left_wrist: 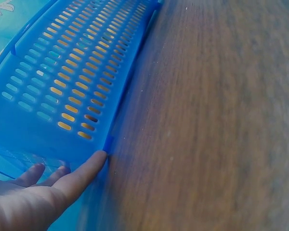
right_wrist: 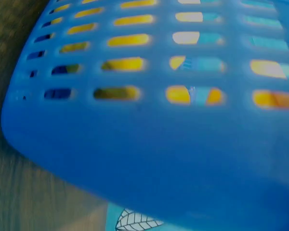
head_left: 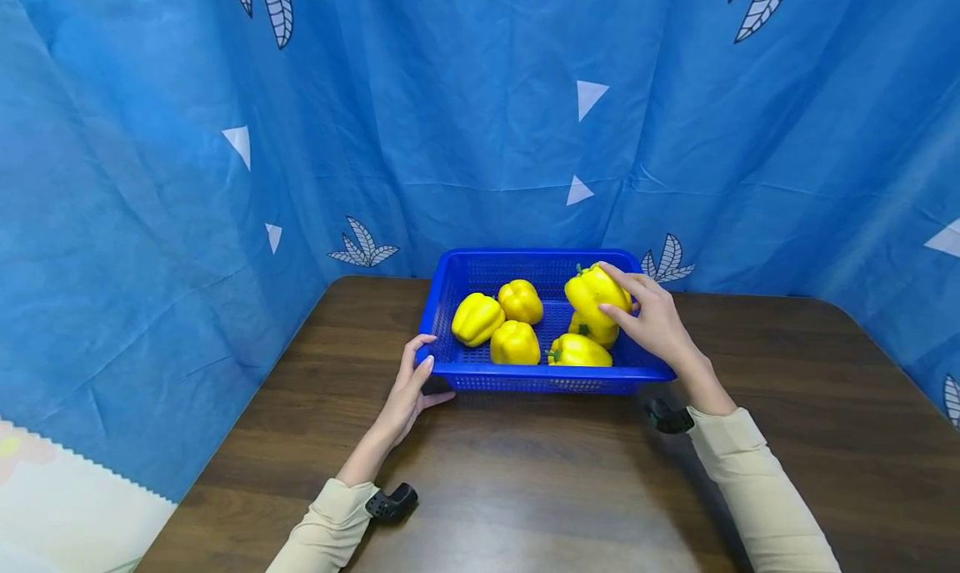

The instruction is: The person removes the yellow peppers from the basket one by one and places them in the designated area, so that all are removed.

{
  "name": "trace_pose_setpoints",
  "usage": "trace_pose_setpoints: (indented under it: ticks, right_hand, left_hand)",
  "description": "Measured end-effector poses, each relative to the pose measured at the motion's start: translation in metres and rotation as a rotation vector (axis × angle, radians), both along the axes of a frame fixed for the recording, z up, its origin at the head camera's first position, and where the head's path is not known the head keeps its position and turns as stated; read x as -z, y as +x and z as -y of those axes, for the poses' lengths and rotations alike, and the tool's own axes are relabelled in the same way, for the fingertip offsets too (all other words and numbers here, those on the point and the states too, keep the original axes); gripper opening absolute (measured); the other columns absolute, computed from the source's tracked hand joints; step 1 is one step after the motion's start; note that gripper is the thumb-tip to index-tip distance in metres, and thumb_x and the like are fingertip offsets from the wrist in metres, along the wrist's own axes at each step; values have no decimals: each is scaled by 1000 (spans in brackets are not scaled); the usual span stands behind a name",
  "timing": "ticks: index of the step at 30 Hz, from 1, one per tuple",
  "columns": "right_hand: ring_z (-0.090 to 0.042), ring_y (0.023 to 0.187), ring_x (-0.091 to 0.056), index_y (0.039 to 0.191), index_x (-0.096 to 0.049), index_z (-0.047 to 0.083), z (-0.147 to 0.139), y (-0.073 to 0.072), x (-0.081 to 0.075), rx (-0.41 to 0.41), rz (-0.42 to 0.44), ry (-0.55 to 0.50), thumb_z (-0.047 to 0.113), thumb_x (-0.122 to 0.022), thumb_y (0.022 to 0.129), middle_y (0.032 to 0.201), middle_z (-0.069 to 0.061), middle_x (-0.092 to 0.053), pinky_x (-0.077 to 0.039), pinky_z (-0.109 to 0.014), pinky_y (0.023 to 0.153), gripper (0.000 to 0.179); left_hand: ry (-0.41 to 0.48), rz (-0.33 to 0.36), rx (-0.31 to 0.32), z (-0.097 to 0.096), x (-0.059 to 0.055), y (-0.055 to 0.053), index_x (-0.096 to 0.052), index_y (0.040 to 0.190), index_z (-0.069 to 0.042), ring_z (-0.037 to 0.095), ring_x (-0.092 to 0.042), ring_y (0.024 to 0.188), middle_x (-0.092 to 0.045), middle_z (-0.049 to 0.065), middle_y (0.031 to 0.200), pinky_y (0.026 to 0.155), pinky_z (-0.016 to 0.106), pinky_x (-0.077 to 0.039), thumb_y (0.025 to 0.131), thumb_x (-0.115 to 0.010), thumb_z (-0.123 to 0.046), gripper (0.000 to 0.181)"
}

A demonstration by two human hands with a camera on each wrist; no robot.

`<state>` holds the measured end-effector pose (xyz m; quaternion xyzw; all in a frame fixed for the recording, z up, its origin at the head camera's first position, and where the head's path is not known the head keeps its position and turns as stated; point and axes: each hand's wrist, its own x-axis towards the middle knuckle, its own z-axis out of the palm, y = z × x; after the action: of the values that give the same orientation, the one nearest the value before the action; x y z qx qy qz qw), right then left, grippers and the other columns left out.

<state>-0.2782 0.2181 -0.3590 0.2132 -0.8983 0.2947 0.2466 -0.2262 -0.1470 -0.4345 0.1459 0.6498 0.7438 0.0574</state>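
The right hand (head_left: 654,319) pinches a lobed yellow bell pepper (head_left: 588,292), right of centre in my view. I see the left hand (head_left: 401,402) gripping a blue rectangular plastic basket (head_left: 540,372) mid-frame.

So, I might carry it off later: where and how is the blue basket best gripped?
Probably hold the blue basket by its rim at both short ends, one hand from each side: its walls slope inward below, leaving room for fingers, and yellow peppers lie toward both ends, so a one-ended lift could tip it. The left hand grips the near left corner.
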Motion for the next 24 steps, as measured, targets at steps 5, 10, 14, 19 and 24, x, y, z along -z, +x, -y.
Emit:
trace_pose_setpoints:
  ticks: [5,10,14,19,24]
  right_hand:
    - [-26,91,-49,140,-43,18,-9,3,-3,42,-14,-44,18,-65,87,114,-20,-57,-45,-23,68,58]
    - [-26,90,-53,140,-44,19,-19,5,-5,88,-37,-145,16,-66,86,114,-23,-57,-39,-1,70,58]
    - [-7,86,-50,140,-44,19,-25,6,-5,115,-30,-210,16,-66,86,113,-23,-58,-37,6,68,58]
    - [14,84,-43,141,-43,19,-32,8,-7,143,-13,-280,18,-64,87,119,-25,-56,-36,8,68,58]
    - [20,87,-42,141,-42,23,-41,13,-5,198,-7,-362,20,-63,88,129,-23,-55,-37,7,69,57]
  left_hand:
    - [3,-1,0,0,1,0,-22,134,-22,49,-20,134,-3,12,150,90,70,-41,101,-33,-29,36]
    - [13,-8,4,0,1,0,-21,135,-20,50,-21,134,-4,13,150,90,70,-40,100,-34,-30,38]
    - [7,-9,-2,-1,1,0,-22,134,-22,49,-21,134,-4,13,150,90,70,-40,100,-34,-30,37]
    - [-8,-24,-3,-1,1,0,-20,135,-21,49,-19,135,-1,11,151,90,69,-42,100,-32,-31,38]
    - [-9,-41,-2,-1,2,1,-20,135,-21,48,-18,135,0,11,150,90,69,-42,101,-31,-30,37]
